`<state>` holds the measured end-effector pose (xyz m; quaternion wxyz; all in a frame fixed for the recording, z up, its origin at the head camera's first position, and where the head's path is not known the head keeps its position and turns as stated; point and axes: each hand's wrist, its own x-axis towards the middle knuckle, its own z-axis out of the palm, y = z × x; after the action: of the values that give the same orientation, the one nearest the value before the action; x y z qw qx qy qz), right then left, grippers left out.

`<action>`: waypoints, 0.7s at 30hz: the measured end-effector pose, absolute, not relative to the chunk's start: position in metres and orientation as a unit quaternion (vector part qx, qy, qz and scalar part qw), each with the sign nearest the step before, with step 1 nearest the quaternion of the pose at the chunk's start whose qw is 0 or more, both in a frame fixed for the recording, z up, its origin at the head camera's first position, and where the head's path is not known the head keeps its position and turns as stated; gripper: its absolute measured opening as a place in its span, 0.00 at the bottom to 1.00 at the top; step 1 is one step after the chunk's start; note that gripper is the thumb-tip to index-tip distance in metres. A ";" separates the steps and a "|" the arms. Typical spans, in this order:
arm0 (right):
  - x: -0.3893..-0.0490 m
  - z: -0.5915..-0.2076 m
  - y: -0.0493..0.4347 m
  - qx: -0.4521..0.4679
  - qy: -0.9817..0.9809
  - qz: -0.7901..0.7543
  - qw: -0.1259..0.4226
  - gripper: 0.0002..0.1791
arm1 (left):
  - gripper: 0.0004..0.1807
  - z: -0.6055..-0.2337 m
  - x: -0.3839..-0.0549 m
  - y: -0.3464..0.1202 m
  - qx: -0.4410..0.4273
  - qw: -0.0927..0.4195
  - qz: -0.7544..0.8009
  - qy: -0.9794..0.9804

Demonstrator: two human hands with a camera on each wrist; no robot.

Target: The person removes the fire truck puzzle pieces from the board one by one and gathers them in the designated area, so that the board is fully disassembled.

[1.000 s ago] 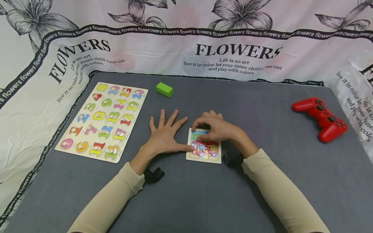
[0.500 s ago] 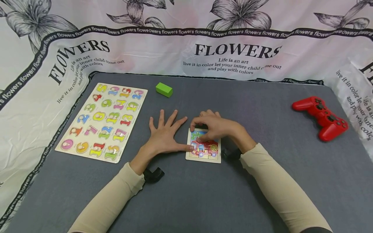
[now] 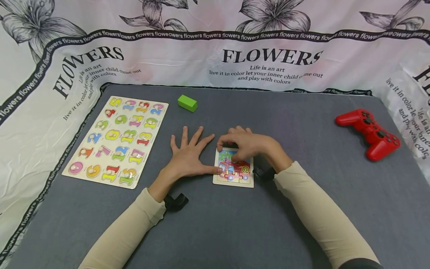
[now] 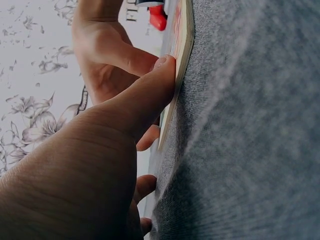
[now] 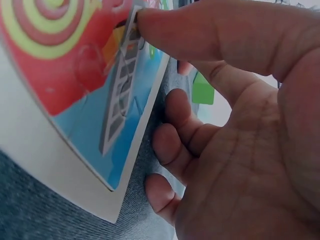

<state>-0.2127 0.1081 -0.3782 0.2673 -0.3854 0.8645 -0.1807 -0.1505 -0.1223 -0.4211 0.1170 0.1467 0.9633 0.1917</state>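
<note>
A small framed jigsaw puzzle [image 3: 239,178] with a red fire-truck picture lies flat on the grey cloth. My left hand [image 3: 187,160] rests beside it on the left, fingers spread wide. Its thumb presses the left edge of the frame, as the left wrist view shows from the side. From the right, my right hand [image 3: 251,144] holds the puzzle's upper part, its bent index finger at the far left corner. The right thumb [image 5: 185,27] touches the picture near the grey ladder. In the right wrist view, the other fingers curl beyond the frame.
On the left lies a number board [image 3: 115,142] with knobbed colourful numerals. A green block [image 3: 187,103] sits behind my left hand, and a red game controller [image 3: 368,133] at the far right. White flower-printed cloth [image 3: 181,61] borders the grey surface.
My right thumb has slid slightly to the right over the puzzle picture, while the index finger stays at the far corner. The left hand keeps its place.
</note>
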 end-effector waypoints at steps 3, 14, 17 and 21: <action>-0.215 -0.378 0.108 -0.387 0.860 -0.184 0.277 0.21 | 0.62 -0.422 -0.151 -0.122 0.147 0.114 0.192 0.964; -0.220 -0.377 0.108 -0.388 0.851 -0.186 0.300 0.20 | 0.57 -0.424 -0.151 -0.120 0.135 0.105 0.199 0.965; -0.221 -0.378 0.108 -0.391 0.852 -0.181 0.299 0.20 | 0.57 -0.425 -0.152 -0.120 0.135 0.102 0.201 0.965; -0.221 -0.378 0.108 -0.394 0.852 -0.178 0.296 0.20 | 0.58 -0.424 -0.152 -0.120 0.137 0.101 0.201 0.965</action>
<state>-0.2209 0.1082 -0.3781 0.2956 -0.3943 0.8517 -0.1782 -0.1515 -0.1199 -0.4239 0.1005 0.1373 0.9646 0.2014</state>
